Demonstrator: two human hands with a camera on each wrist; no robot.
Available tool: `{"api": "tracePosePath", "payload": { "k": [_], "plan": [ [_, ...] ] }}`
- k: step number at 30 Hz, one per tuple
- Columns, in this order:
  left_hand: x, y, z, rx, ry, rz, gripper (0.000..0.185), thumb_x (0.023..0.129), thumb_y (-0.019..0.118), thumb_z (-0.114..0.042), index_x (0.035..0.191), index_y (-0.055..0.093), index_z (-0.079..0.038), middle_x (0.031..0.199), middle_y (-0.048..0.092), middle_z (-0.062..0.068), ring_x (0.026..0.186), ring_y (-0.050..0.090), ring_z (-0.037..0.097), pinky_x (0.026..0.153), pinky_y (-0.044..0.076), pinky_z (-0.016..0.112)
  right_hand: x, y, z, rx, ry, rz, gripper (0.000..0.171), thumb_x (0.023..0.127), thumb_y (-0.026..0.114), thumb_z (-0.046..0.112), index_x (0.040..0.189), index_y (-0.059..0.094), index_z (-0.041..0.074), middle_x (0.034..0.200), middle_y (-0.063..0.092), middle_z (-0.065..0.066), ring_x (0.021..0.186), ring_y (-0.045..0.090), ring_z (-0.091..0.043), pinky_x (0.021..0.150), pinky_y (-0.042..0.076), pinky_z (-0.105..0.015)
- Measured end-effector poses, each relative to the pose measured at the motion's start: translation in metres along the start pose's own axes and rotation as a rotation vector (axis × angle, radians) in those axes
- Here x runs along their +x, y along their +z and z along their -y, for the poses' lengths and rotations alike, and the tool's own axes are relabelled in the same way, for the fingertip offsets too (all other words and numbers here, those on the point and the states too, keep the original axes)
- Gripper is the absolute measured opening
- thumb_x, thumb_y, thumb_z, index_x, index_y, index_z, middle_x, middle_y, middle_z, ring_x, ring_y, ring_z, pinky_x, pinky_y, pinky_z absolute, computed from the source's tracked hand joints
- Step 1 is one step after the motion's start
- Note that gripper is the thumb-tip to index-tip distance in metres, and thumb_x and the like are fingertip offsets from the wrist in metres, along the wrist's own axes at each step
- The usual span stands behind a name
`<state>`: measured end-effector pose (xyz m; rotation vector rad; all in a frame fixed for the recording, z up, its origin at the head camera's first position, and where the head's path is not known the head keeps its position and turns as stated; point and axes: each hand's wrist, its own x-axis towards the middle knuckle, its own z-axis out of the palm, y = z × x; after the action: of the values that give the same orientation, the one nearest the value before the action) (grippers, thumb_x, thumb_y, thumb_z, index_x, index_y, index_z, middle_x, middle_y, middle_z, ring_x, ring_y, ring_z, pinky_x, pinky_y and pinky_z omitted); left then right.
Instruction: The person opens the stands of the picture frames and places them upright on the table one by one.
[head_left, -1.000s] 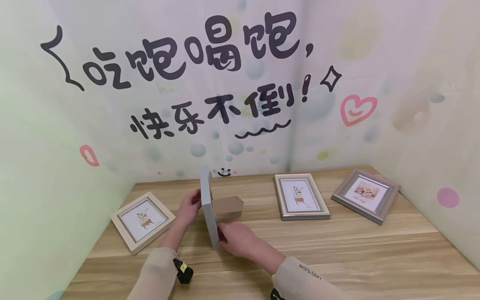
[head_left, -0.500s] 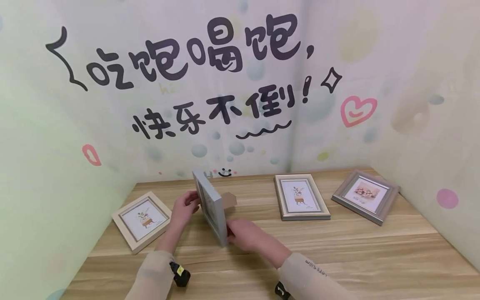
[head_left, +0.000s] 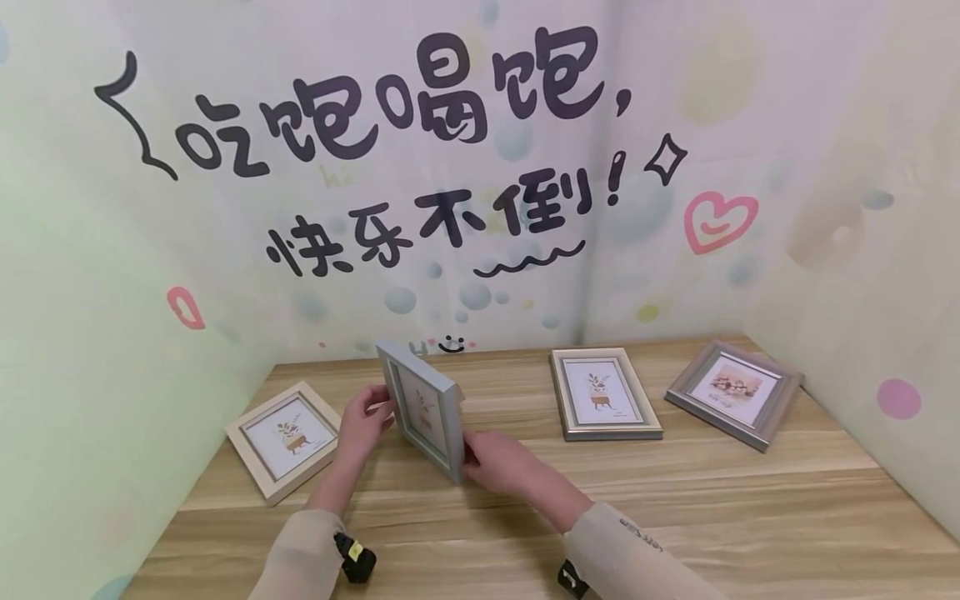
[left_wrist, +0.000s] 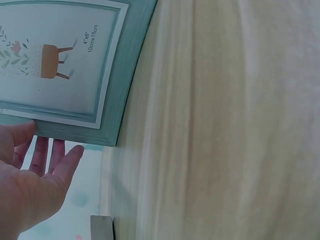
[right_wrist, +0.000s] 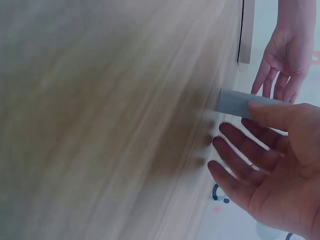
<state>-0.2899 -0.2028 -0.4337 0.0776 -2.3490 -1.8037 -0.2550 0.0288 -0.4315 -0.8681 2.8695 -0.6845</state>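
A blue-grey picture frame (head_left: 423, 408) with a potted-plant print stands upright on the wooden table, turned at an angle. My left hand (head_left: 367, 421) holds its left side; in the left wrist view the thumb (left_wrist: 22, 131) lies at the front edge and fingertips go behind. At the opposite side is my right hand (head_left: 498, 462). Seen from the right wrist, its thumb (right_wrist: 272, 114) rests on the frame's narrow edge (right_wrist: 235, 102), with the other fingers spread behind. Most of the frame's back is hidden in the head view.
A cream picture frame (head_left: 288, 479) lies left of my left hand. Farther right lie a gold-and-silver frame (head_left: 648, 417) and a brownish frame (head_left: 783, 400). Behind the table (head_left: 510, 550) rises a wall covering (head_left: 480, 321) with black lettering.
The upright blue-grey frame has turned from edge-on so its front print shows, and its brown stand has gone mostly out of sight. My right hand has moved slightly right with its side.
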Motion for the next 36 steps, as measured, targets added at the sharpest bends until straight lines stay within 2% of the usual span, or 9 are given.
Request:
{"api": "tracePosePath", "payload": {
  "k": [6, 11, 15, 21, 24, 30, 36],
  "plan": [
    [-0.002, 0.001, -0.002, 0.056, 0.013, 0.005, 0.03, 0.1, 0.053, -0.006, 0.128, 0.055, 0.005, 0.131, 0.058, 0.026, 0.113, 0.065, 0.028, 0.093, 0.057, 0.028, -0.011, -0.011, 0.008, 0.053, 0.097, -0.054, 0.019, 0.087, 0.069, 0.017, 0.101, 0.065, 0.006, 0.085, 0.065, -0.001, 0.071, 0.055, -0.01, 0.059, 0.047, -0.023],
    [-0.005, 0.0, -0.005, 0.074, 0.037, 0.004, 0.03, 0.1, 0.052, -0.005, 0.127, 0.055, 0.007, 0.13, 0.058, 0.028, 0.114, 0.065, 0.031, 0.088, 0.055, 0.021, -0.023, -0.016, 0.011, 0.099, 0.13, -0.09, 0.013, 0.088, 0.068, 0.018, 0.096, 0.065, 0.008, 0.083, 0.063, 0.001, 0.07, 0.053, -0.009, 0.059, 0.046, -0.022],
    [-0.006, 0.0, -0.007, 0.059, 0.033, 0.006, 0.03, 0.1, 0.051, -0.002, 0.127, 0.054, 0.008, 0.13, 0.058, 0.03, 0.115, 0.064, 0.031, 0.091, 0.056, 0.023, -0.031, -0.015, 0.013, 0.145, 0.129, -0.103, 0.011, 0.088, 0.069, 0.018, 0.094, 0.065, 0.01, 0.083, 0.064, 0.002, 0.071, 0.055, -0.008, 0.061, 0.048, -0.021],
    [-0.006, -0.001, -0.005, 0.042, 0.027, 0.031, 0.031, 0.1, 0.047, 0.001, 0.129, 0.051, 0.011, 0.133, 0.055, 0.033, 0.121, 0.06, 0.038, 0.1, 0.056, 0.04, -0.04, -0.016, 0.021, 0.331, 0.112, -0.077, 0.025, 0.088, 0.072, 0.015, 0.107, 0.066, 0.0, 0.1, 0.071, -0.009, 0.09, 0.068, -0.02, 0.073, 0.059, -0.028],
    [-0.006, -0.001, -0.002, 0.041, 0.023, 0.037, 0.03, 0.1, 0.045, 0.003, 0.129, 0.052, 0.012, 0.134, 0.056, 0.034, 0.123, 0.059, 0.04, 0.1, 0.056, 0.04, -0.045, -0.016, 0.025, 0.425, 0.09, -0.056, 0.035, 0.09, 0.071, 0.016, 0.117, 0.063, -0.003, 0.113, 0.07, -0.017, 0.101, 0.069, -0.029, 0.083, 0.06, -0.037],
    [-0.006, -0.002, 0.005, 0.032, -0.014, 0.055, 0.035, 0.101, 0.047, 0.002, 0.134, 0.051, 0.012, 0.136, 0.055, 0.033, 0.124, 0.059, 0.04, 0.095, 0.058, 0.027, -0.051, -0.016, 0.031, 0.54, 0.087, -0.034, 0.052, 0.092, 0.069, 0.02, 0.133, 0.052, -0.006, 0.132, 0.061, -0.024, 0.118, 0.063, -0.039, 0.096, 0.056, -0.049],
    [-0.008, -0.003, 0.004, 0.055, -0.033, 0.054, 0.038, 0.1, 0.05, 0.002, 0.137, 0.05, 0.01, 0.137, 0.054, 0.032, 0.126, 0.058, 0.042, 0.096, 0.057, 0.03, -0.054, -0.015, 0.037, 0.676, 0.04, 0.012, 0.071, 0.095, 0.066, 0.02, 0.15, 0.03, -0.009, 0.148, 0.044, -0.031, 0.136, 0.047, -0.045, 0.105, 0.05, -0.054]
  ]
}}
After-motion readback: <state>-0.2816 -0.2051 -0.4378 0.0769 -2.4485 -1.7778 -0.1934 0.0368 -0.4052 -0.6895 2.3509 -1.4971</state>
